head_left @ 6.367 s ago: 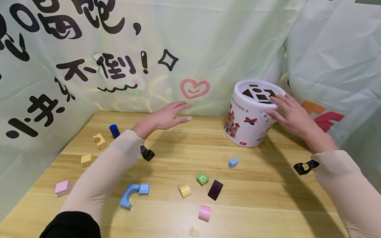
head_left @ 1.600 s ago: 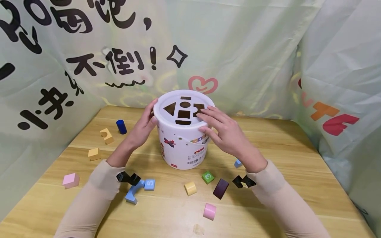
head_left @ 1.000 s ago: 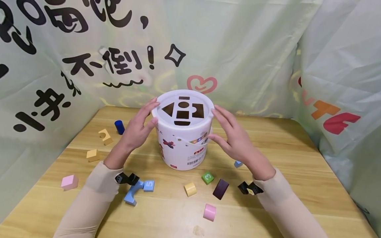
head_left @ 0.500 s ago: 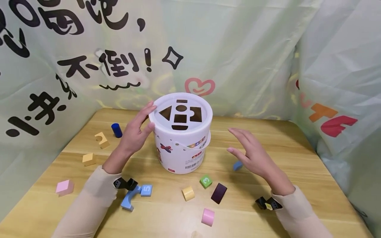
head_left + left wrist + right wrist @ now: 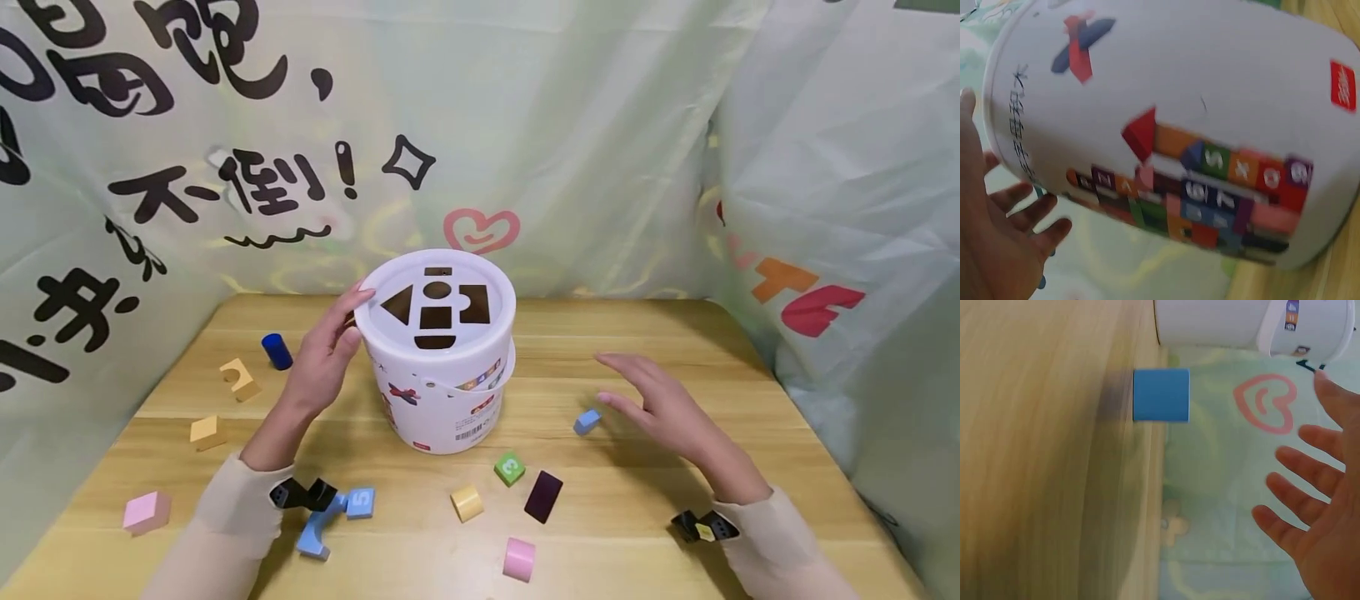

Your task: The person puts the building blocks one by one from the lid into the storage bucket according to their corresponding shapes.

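Note:
A white toy-block bucket [image 5: 442,400] stands upright on the table, its lid cut with several shaped holes and its white handle hanging at the front right. My left hand [image 5: 318,367] touches the bucket's upper left side, fingers extended near the rim; printed blocks on the bucket wall [image 5: 1166,75] fill the left wrist view. Over the table to the right, my right hand [image 5: 667,417] is held with fingers loosely spread, holding nothing. Just beside its fingertips lies a small blue block [image 5: 587,422], also plain in the right wrist view, apart from the hand.
In front lie a green numbered block [image 5: 510,469], a dark block [image 5: 543,497], a yellow block [image 5: 467,503] and a pink block [image 5: 519,559]. Blue pieces [image 5: 360,502] sit by the left wrist. Several more blocks, including a blue cylinder [image 5: 277,352], lie left. Printed cloth [image 5: 600,167] hangs behind.
The bucket has come from the back right to the middle, with both hands at it. My right hand has since let go and moved right and down, near the blue block; my left stays.

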Available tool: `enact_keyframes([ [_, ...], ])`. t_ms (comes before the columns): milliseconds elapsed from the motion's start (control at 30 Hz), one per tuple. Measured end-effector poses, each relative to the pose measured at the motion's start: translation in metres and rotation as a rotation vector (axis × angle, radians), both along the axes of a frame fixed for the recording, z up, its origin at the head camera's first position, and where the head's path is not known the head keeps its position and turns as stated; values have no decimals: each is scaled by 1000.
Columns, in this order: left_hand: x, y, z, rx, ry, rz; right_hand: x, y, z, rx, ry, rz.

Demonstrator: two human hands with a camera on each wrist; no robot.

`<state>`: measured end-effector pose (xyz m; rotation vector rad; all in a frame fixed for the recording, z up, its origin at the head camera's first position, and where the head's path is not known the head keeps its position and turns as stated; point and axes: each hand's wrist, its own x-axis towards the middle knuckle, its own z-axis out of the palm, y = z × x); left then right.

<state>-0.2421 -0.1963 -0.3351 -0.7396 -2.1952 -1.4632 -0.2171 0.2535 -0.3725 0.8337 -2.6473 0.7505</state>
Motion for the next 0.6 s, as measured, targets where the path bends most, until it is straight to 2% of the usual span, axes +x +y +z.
enact_keyframes([
  [100,5,2,2,42,-40,28,-5,4,-1,18,2,30],
  [333,11,-3,1,52,-143,14,-8,2,-14,38,-52,101],
  [433,11,-4,4,34,-153,15,-9,1,-14,40,-98,113],
  [600,3,1,7,-7,-128,-3,-10,6,-15,39,-163,98],
])
